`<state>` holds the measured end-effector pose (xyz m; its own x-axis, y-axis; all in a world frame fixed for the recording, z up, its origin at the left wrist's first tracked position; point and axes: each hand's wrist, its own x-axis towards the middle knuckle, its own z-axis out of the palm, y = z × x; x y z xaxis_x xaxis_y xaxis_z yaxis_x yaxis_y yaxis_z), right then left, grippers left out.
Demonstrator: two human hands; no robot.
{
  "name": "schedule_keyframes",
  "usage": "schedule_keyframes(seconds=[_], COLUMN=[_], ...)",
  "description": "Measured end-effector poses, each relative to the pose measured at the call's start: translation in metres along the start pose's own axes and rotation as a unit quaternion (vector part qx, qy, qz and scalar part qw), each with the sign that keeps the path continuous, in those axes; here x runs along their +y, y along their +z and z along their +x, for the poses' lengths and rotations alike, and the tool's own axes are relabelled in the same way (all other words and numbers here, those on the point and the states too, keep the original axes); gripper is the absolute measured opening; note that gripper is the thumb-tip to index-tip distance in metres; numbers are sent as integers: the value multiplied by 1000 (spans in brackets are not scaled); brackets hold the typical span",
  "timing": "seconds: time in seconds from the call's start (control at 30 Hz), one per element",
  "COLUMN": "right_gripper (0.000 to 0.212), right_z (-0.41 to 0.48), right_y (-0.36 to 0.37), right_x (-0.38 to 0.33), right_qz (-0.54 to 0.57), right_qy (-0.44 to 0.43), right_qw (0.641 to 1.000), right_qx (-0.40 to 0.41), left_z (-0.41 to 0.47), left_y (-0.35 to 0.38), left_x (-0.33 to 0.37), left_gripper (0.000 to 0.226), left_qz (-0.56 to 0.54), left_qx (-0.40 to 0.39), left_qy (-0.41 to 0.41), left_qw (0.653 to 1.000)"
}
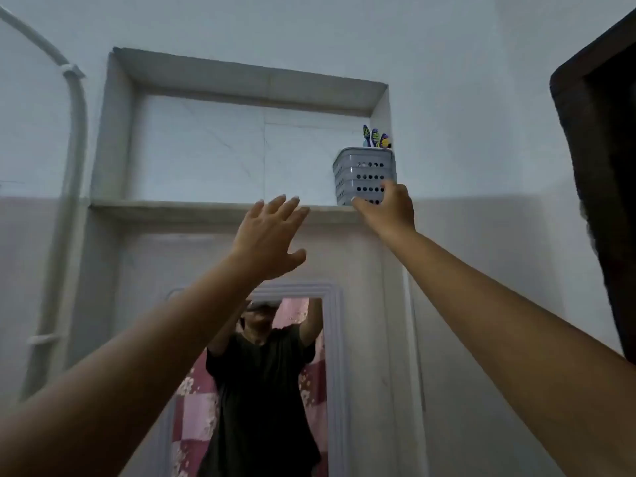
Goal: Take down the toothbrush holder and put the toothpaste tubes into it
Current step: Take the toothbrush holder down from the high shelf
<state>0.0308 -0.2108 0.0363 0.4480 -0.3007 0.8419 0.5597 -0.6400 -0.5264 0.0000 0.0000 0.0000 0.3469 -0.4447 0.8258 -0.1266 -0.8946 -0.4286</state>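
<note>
A grey perforated toothbrush holder (pixel 361 170) stands at the right end of a high wall niche, on its stone ledge (pixel 192 207). Three toothbrushes (pixel 375 136) stick up out of it. My right hand (pixel 389 210) is raised to the holder's lower front, fingers spread and touching or nearly touching its wall; I cannot tell if it grips. My left hand (pixel 270 237) is raised below the ledge's middle, fingers apart, holding nothing. No toothpaste tubes are in view.
A framed mirror (pixel 330 339) below the niche reflects a person in a dark shirt with raised arms. A white pipe (pixel 74 139) runs down the wall at left. A dark door or cabinet edge (pixel 599 166) juts in at right.
</note>
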Motion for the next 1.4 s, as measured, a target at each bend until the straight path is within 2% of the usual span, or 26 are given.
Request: schedule_keyframes(seconds=[0.13, 0.3, 0.4, 0.53, 0.67, 0.77, 0.97, 1.13, 1.3, 1.4], right_gripper=[87, 113, 129, 129, 131, 114, 113, 104, 113, 116], right_z=[52, 94, 106, 113, 108, 92, 22, -77, -211, -305], right_y=[36, 67, 79, 81, 68, 43, -3, -14, 10, 25], right_x=[13, 20, 15, 8, -3, -17, -22, 28, 120, 179], right_qz=[-7, -38, -50, -22, 50, 95, 170, 220, 188, 188], right_qy=[37, 58, 88, 126, 110, 78, 72, 102, 163, 232], right_qw=[999, 993, 991, 987, 987, 989, 983, 966, 960, 942], right_qx=[37, 96, 91, 96, 106, 78, -5, -86, -129, -155], left_z=[38, 44, 42, 44, 46, 43, -16, -106, -215, -290], left_y=[56, 103, 115, 117, 107, 83, 42, 53, 96, 122], left_x=[-12, -24, -26, -28, -31, -25, 13, 50, 107, 133], left_gripper=[85, 89, 91, 93, 94, 91, 92, 82, 75, 73], left_qz=[2, 2, 5, 3, -15, -65, -261, -394, -390, -430], left_qx=[-1, 47, 74, 71, 42, 12, 56, 35, -58, -168], left_qy=[-59, -44, -30, -23, -23, -30, -63, -54, -14, -9], left_qw=[998, 998, 997, 997, 999, 997, 962, 917, 919, 887])
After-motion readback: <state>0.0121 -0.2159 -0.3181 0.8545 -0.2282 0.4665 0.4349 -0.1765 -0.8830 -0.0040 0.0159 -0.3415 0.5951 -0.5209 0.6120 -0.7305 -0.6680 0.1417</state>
